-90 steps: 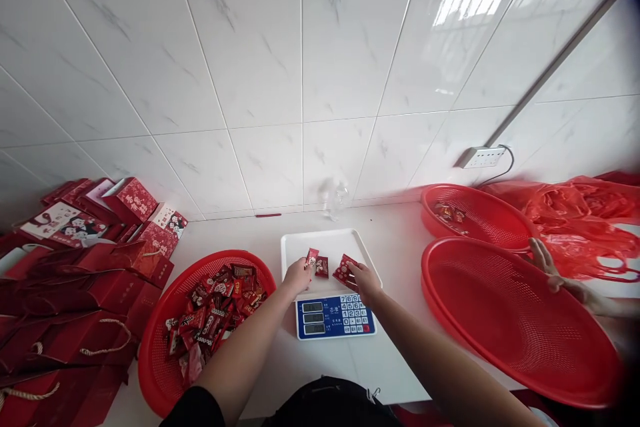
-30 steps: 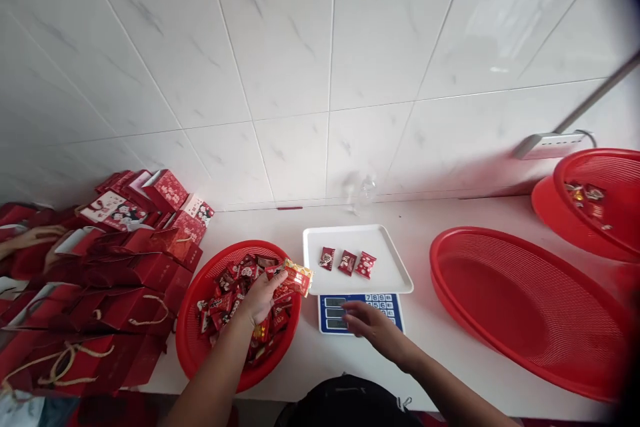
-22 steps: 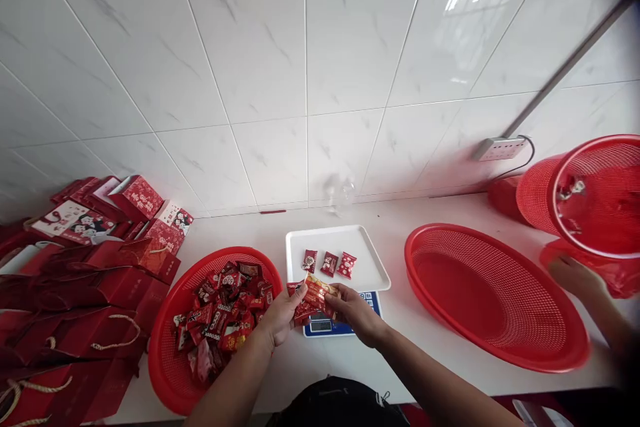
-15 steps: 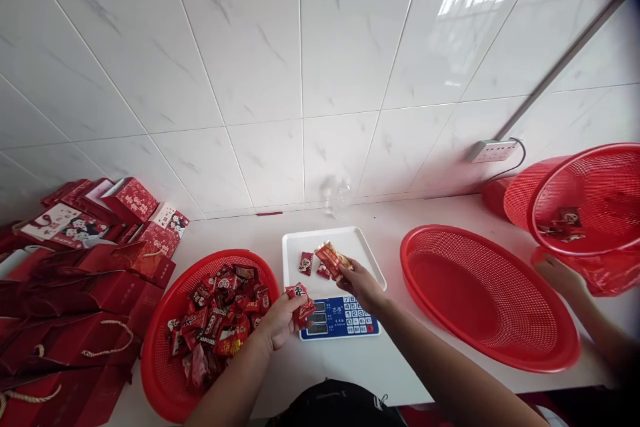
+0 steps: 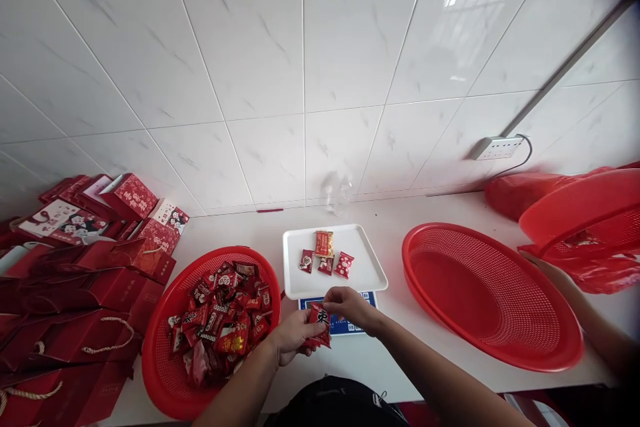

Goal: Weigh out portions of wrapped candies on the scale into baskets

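Observation:
My left hand (image 5: 295,333) is closed around small red candy packets (image 5: 320,325) with dark lettering, held in front of the scale. The fingers of my right hand (image 5: 350,307) are pinched at the top edge of these packets. Just beyond my hands is a white tray (image 5: 367,267) on a blue-fronted digital scale (image 5: 343,327); my right hand covers part of its keypad. On the tray lie a gold-and-red packet (image 5: 325,244) and smaller red packets (image 5: 344,265). Left of my left hand stands a red mesh basket (image 5: 157,367) holding many wrapped candies (image 5: 220,313).
Dark red gift boxes (image 5: 95,293) with rope handles are stacked at far left. An oval red basket (image 5: 465,293) sits to the right. Beyond it, another person's hand (image 5: 545,270) is by a tilted red basket (image 5: 560,213). A power strip (image 5: 497,147) is on the tiled wall.
The gold-and-red packet has gone from my right hand onto the tray. My right hand has come back to the packets in my left. The far-right basket has tipped over further.

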### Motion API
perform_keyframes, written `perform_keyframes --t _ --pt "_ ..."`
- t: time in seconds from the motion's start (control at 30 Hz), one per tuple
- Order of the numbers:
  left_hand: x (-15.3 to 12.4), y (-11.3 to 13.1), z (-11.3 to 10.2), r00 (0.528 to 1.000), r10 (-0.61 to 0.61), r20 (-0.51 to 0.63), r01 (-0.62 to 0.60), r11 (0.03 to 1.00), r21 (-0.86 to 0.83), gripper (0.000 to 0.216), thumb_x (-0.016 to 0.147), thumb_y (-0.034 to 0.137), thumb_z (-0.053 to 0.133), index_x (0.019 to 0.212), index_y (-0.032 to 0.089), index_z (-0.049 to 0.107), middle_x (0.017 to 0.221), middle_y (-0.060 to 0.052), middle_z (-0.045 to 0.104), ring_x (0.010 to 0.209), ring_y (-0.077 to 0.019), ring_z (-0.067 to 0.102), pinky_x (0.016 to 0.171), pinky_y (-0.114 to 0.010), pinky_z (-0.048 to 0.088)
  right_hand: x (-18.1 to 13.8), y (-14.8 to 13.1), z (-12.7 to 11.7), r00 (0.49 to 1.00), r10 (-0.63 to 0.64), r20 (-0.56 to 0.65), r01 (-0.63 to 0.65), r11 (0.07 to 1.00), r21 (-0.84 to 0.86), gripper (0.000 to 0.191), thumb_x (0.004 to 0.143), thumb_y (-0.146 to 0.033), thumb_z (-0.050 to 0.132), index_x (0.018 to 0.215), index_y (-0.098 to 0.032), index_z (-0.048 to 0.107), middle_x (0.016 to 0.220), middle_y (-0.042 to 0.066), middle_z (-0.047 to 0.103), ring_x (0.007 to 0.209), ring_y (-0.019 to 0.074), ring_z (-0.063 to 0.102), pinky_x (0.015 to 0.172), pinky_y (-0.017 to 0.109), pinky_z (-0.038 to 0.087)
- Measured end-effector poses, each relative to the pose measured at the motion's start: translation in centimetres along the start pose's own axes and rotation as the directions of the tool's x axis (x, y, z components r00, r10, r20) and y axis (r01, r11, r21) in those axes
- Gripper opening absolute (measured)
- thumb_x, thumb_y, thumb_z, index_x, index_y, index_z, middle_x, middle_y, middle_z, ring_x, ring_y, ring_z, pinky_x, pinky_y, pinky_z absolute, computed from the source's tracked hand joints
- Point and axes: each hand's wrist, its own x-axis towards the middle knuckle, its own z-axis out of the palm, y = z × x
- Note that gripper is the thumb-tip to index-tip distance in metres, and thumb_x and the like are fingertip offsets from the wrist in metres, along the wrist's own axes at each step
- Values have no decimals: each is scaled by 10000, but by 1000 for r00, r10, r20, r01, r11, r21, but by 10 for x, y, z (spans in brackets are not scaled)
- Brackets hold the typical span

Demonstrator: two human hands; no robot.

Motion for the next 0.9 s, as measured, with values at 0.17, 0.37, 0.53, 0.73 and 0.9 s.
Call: perform_keyframes --t 0.17,0.37,0.53,0.73,0.9 --pt "3 3 3 999 34 -19 -34 999 -21 468 628 457 705 954 160 548 639 45 561 405 -19 407 387 -180 232 1 0 -5 999 24 45 -28 996 84 252 651 -391 681 736 -159 631 608 -31 610 538 92 531 531 231 423" --pt "3 2 1 990 47 -130 -59 995 -84 459 649 491 673 934 162 528 704 22 597 410 -8 374 396 -169 210 11 3 -16 995 27 -96 -11 987 163 225 620 -333 720 657 -152 591 528 -43 569 476 81 519 516 237 458" --pt "-4 0 -4 977 31 -209 -77 974 -213 363 673 408 681 892 164 523 845 -9 598 558 -33 496 498 -165 352 35 4 -47 927 29 -374 49 979 197 174 751 -325 621 693 -197 517 676 15 636 655 133 634 677 290 548" --pt "-13 -2 -11 977 22 -213 -84 954 -287 294 718 311 651 943 170 524 885 -25 579 636 -66 544 582 -208 423 56 -4 -82 870 13 -493 -16 1000 -3 173 802 -291 548 913 -161 568 876 112 678 819 194 658 714 326 556" --pt "-23 -4 -17 971 49 -233 -124 940 -319 297 713 316 653 940 169 530 862 -13 577 636 -67 544 576 -203 420 53 1 -82 849 -102 -518 -105 929 -355 339 775 -336 558 1073 -176 578 1141 119 597 992 238 584 826 381 488"
